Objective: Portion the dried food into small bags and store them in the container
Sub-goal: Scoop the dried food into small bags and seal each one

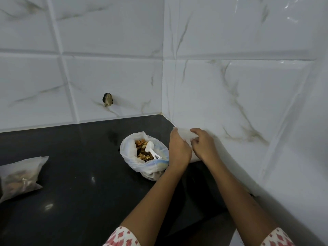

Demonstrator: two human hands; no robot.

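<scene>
Both my hands meet on one bag, forearms stretched forward.

My left hand [179, 150] stands with its back to me, fingers raised and gripping the left edge of the small translucent plastic bag [184, 134]. My right hand [204, 145] sits just beside it, knuckles up, fingers curled and pinching the bag's right side. Both forearms are bare, angling in from below, up to the white sleeves with red print [122, 237] at my elbows.

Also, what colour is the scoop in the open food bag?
White. The scoop shows best in the head view.
</scene>
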